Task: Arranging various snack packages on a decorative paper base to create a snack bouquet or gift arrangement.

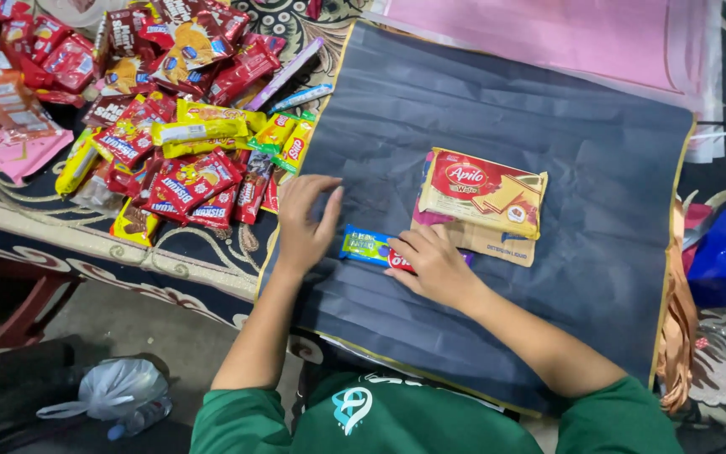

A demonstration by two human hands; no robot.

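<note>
R hand (434,265) lies flat, fingers loosely together, pressing a small blue-green snack pack (366,245) onto the dark paper sheet (565,151); L hand (304,220) rests open w/ fingers spread, gripping nothing, just left of the pack. Beyond: wafer box (482,191) touching the R fingertips, then snack pile (170,126) far left.

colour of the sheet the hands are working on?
Dark navy-grey, creased, with a thin yellow edge: the sheet shows best in the head view, the only one.

Two hands, one wafer pack (482,192), one green-blue snack bar (366,245) (partly covered), one dark paper sheet (506,101).
</note>
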